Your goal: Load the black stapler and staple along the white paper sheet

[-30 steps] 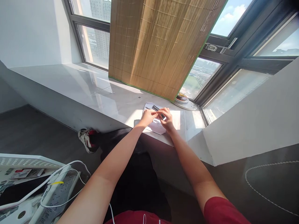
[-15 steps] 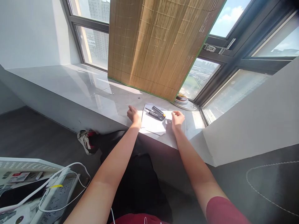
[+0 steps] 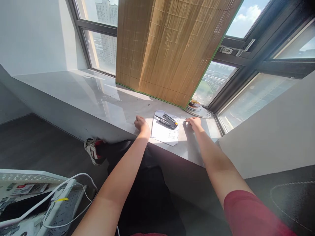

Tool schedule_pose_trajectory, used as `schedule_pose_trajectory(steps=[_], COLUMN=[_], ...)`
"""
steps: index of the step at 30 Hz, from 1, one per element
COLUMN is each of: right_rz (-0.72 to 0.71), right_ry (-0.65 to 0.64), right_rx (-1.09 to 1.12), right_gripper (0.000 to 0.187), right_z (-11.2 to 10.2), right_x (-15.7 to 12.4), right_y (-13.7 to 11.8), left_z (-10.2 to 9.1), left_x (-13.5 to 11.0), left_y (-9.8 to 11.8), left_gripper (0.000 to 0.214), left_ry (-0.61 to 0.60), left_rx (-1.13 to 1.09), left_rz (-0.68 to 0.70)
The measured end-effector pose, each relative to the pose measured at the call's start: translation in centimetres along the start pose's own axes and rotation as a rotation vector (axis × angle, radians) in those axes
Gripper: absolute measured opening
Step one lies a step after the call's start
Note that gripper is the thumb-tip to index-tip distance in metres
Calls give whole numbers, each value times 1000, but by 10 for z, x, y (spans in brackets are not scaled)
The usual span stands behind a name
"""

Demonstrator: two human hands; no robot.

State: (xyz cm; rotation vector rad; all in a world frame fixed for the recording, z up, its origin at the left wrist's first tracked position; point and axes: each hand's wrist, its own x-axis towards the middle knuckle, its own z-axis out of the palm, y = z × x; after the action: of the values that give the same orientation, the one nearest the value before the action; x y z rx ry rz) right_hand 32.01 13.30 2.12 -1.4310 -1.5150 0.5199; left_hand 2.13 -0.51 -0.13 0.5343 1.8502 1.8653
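A white printed sheet of paper lies on the pale stone windowsill. On its far end rest a black stapler with an orange tip and a dark pen. My left hand rests on the sill just left of the paper, fingers curled into a loose fist. My right hand lies on the sill just right of the paper, fingers bent with their tips at the paper's far right corner. Neither hand touches the stapler.
A bamboo blind hangs down to the sill behind the paper. A stack of small plates stands at the window corner. A sneaker lies on the dark floor. White cables and a tray of items sit at lower left.
Both hands were together on the stapler over the paper; they have let go and moved apart, left hand to the left of the sheet, right hand to the right. The stapler now lies on the paper.
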Motion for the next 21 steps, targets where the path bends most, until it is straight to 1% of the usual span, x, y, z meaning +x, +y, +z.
schedule_pose_trajectory(steps=[3,5,8,10,11,12,13,16,17,19,20,21], right_rz=[155,212,266,266,237,196,152,-7,-67,-176,-201,-195], right_ry=[86,150,236,267,264,250,231,107,50,-62,-100,-120], right_rx=[97,166,222,212,183,148,116,23,-22,-156,-225,-281], right_gripper=[18,15,10,6,5,5,6,19,24,31,32,30], right_z=[7,11,14,16,17,19,21,29,33,39,41,43], right_x=[2,5,12,18,21,23,25,29,29,29,29,29], right_y=[8,15,25,32,35,37,39,42,42,43,44,46], left_z=[-2,-2,1,6,10,14,19,37,43,56,63,69], left_x=[2,7,28,52,66,82,97,139,150,167,172,175], left_y=[2,4,9,15,18,21,24,28,28,28,26,25], left_gripper=[41,39,37,35,33,28,23,11,13,28,36,42], left_ry=[64,56,-3,-25,-24,-52,-91,-319,-372,-416,-425,-439], left_rx=[-5,-6,18,98,183,297,416,705,777,886,921,944], left_rz=[-141,-145,-28,95,185,292,358,506,541,582,595,608])
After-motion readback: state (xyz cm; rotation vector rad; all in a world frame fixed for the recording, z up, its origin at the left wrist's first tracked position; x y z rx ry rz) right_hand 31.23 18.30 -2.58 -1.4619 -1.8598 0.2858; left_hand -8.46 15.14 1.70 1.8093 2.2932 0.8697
